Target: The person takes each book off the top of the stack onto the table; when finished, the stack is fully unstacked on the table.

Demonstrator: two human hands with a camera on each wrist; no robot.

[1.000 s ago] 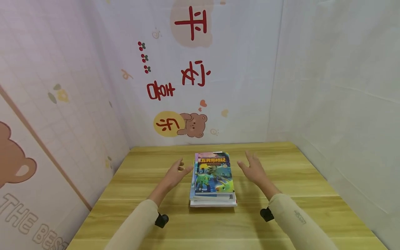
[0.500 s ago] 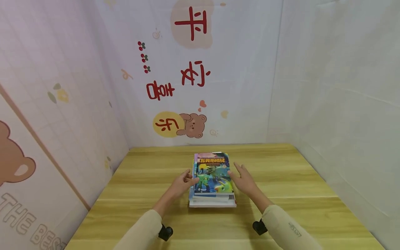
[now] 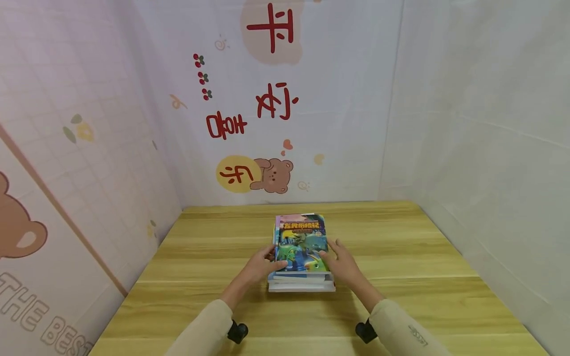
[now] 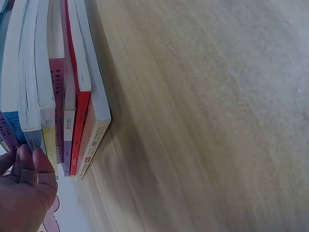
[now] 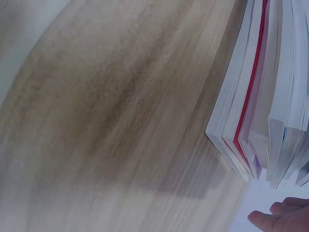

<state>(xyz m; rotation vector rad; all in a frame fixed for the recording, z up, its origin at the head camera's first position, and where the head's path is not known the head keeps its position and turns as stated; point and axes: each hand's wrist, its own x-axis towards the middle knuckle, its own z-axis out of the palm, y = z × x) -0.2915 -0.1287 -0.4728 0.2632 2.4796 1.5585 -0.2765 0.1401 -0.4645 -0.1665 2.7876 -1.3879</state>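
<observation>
A stack of paperback books point(image 3: 303, 281) lies on the wooden table, with a colourful dinosaur-cover book point(image 3: 305, 245) on top. At its left side, my left hand point(image 3: 257, 267) lays its thumb on the cover. In the left wrist view, the bent fingers point(image 4: 42, 169) of that hand touch the spines of the upper books. Opposite, my right hand point(image 3: 344, 264) has its thumb at the cover's right edge and its other fingers extended beside the stack. In the right wrist view, these fingers point(image 5: 285, 212) show beneath the page edges, with a visible gap.
The wooden tabletop point(image 3: 401, 287) spreads around the stack on every side. White printed cloth point(image 3: 347, 99) hangs behind the table and along both sides. Under each sleeve a black wrist camera point(image 3: 237, 332) sticks out.
Both hands have come inward from either side to the stack, and their thumbs have moved onto the top cover. The books keep their place on the table; the head view tilts slightly.
</observation>
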